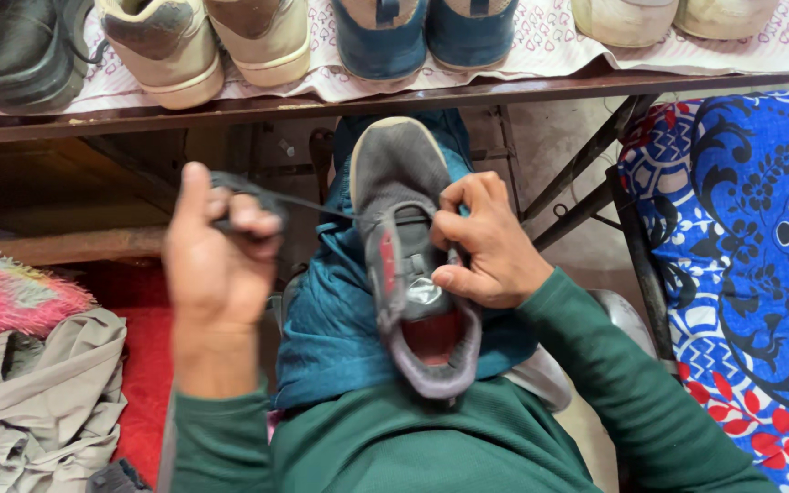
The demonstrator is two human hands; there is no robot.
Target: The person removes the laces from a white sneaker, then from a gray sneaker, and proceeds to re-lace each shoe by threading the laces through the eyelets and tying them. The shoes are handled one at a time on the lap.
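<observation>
Evidently light, soft grey shoe point(408, 265) on lap: right hand point(486, 246) gripping tongue, left hand point(216, 265) fisted round limp lace point(308, 205).

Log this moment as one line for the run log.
left hand: pulling dark shoelace taut | right hand: gripping grey fabric sneaker on lap | low wooden shelf: shoes lined up

Occluded / cropped bits, head view

Row of shoes point(257, 41) on shelf: tops cut by upper edge. Grey shoe point(408, 246): right side hidden behind right hand point(486, 246), eyelets not visible. Lace point(294, 199) end buried in left hand point(216, 265) fist. Blue floral cloth point(760, 256) cropped at right edge; beige garment point(38, 402) cut bottom-left.
</observation>
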